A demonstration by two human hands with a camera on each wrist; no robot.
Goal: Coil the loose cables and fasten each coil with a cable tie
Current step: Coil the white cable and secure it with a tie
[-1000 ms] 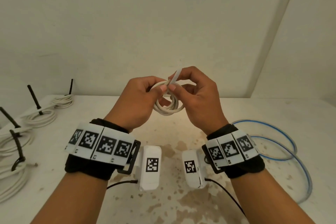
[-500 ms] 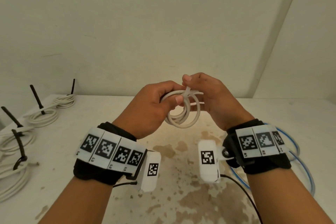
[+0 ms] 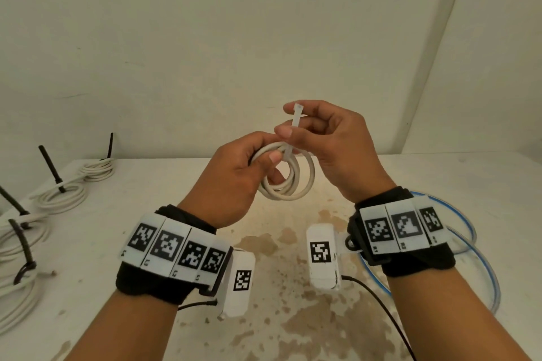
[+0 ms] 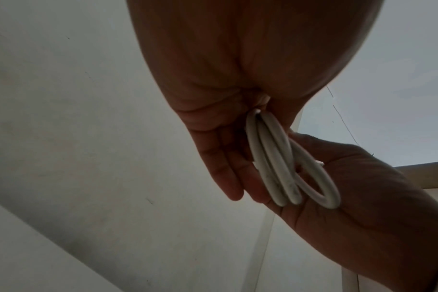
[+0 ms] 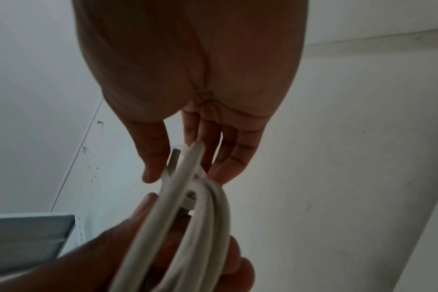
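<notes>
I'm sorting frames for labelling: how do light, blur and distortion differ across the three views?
Head view: evenly lit and sharp, the white coil and cable tie clear, with wide-angle bending at the edges. Left wrist view: backlit, the left hand dark, the coil readable. Right wrist view: dim, the right hand shadowed, and the near loops and left hand smeared out of focus.

Both hands raised, fingers curled

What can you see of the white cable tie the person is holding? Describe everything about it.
The white cable tie is a thin, flat strip that looks like plastic, with a small square head at its top end. It stands nearly upright above the white cable coil, pinched by the right hand. Its lower part crosses the coil beside the left hand thumb.
</notes>
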